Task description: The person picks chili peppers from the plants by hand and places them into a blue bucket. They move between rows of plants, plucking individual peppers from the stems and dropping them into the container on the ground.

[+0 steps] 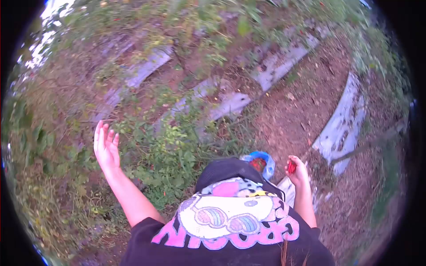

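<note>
On the left of the head view, my left hand (pixel 107 146) is raised beside green plants (pixel 168 150), its fingers apart and nothing in it. My right hand (pixel 298 171), at the lower right, is closed around several red chili peppers (pixel 291 166). Left of that hand, close to my body, a blue and white bag (pixel 268 163) stands open with red and green contents (pixel 258 164). A dark cap-like item (pixel 228 172) covers part of my front, above the printed black shirt.
Strips of greyish plastic sheeting (pixel 341 119) lie along the ground, with brown soil (pixel 284 119) between them. Leafy plants fill the left side and the top. A thin branch (pixel 372 141) crosses the right side.
</note>
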`<state>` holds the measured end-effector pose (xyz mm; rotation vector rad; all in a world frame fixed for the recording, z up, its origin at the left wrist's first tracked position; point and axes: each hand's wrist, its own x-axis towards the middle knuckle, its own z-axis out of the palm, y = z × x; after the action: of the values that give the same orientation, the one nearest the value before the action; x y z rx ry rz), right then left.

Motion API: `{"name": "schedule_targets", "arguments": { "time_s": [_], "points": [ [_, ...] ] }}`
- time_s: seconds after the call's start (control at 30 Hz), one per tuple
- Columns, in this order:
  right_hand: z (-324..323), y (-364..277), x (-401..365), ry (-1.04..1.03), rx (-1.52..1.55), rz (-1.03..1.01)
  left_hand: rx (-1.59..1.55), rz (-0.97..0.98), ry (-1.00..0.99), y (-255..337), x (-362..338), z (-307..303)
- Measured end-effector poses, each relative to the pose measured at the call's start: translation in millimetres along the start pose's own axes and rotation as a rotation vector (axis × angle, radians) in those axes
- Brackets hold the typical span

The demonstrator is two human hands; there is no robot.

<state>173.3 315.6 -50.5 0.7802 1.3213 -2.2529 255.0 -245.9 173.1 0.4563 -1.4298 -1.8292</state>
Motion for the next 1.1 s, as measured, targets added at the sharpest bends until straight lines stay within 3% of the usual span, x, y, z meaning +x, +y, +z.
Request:
{"name": "schedule_targets", "arguments": {
  "time_s": [0.07, 0.2, 0.27, 0.43, 0.63, 0.67, 0.83, 1.1],
  "points": [
    [-45, 23, -5, 0.201, -0.014, 0.014, 0.019, -0.139, 0.050, -34, -10, -4],
    [-87, 64, 14, 0.258, -0.001, 0.093, 0.129, -0.329, -0.049, -76, -17, 8],
    [-85, 70, 22, 0.221, 0.118, 0.154, 0.190, -0.349, -0.123, -79, -20, 27],
    [-81, 97, 72, 0.150, -0.041, 0.165, 0.317, -0.364, -0.208, -81, -37, 64],
    [-83, 125, 125, 0.456, -0.274, 0.125, 0.459, -0.425, -0.239, -84, -69, 78],
    [-94, 129, 135, 0.468, -0.242, 0.195, 0.491, -0.427, -0.242, -83, -74, 80],
    [-139, 135, 144, 0.355, -0.072, 0.251, 0.524, -0.442, -0.193, -81, -89, 73],
    [-159, 115, 120, 0.298, -0.255, 0.240, 0.497, -0.435, -0.125, -89, -102, 63]
  ]
}}
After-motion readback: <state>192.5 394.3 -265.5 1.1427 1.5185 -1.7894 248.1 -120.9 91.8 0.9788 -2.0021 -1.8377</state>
